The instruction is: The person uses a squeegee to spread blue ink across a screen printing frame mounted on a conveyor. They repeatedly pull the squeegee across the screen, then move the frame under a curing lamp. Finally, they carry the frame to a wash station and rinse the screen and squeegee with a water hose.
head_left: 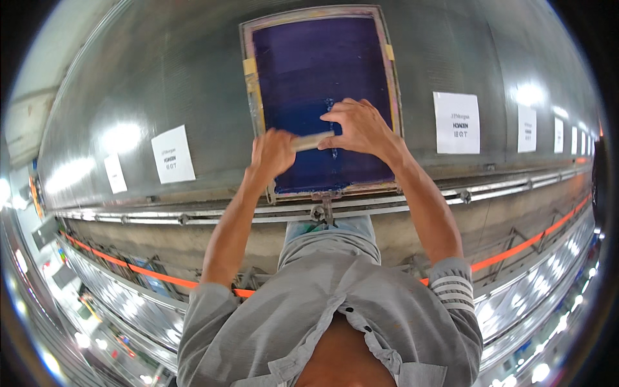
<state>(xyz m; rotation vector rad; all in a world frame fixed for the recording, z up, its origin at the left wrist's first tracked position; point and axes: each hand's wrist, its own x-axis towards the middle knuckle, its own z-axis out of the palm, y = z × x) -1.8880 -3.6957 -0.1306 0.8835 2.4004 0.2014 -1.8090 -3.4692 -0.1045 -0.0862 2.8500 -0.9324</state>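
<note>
A screen-printing frame [392, 84] with a dark blue-purple mesh [316, 58] lies in front of me on the long dark table. Across its near half I hold a squeegee with a pale, wooden-looking handle [311, 141]. My left hand [274, 153], slightly blurred, is wrapped round the handle's left end. At the other end, my right hand [361, 129] has its thumb against the near side and its fingers curved over the far side, leaving a gap. The squeegee's blade is hidden. A broken line of lighter blue specks runs up the mesh beside my right hand.
White printed sheets lie along the table on both sides, one [173, 155] left of the frame and a larger one [457, 122] right. A metal rail [438, 200] follows the table's near edge. Behind me run an orange strip [509, 250] and another shiny long table [122, 293].
</note>
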